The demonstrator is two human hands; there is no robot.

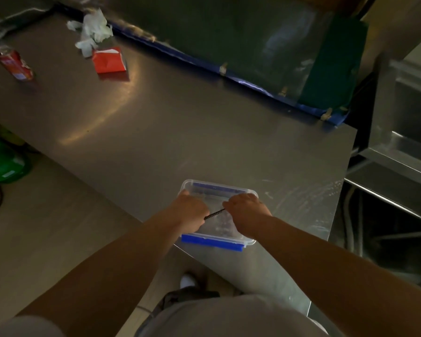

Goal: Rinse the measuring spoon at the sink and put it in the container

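Container (218, 240) is set on the table (180, 132) near its 6 o'clock edge. Box (109, 60) and can (15, 65) are placed far off at 11 o'clock, can left of box, tissues (93, 30) just behind box. Sink (404, 132) is found at 3 o'clock, beside the table.

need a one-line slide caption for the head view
Both hands, left hand and right hand, hold a thin dark handle over a clear blue-clipped container on a steel counter.
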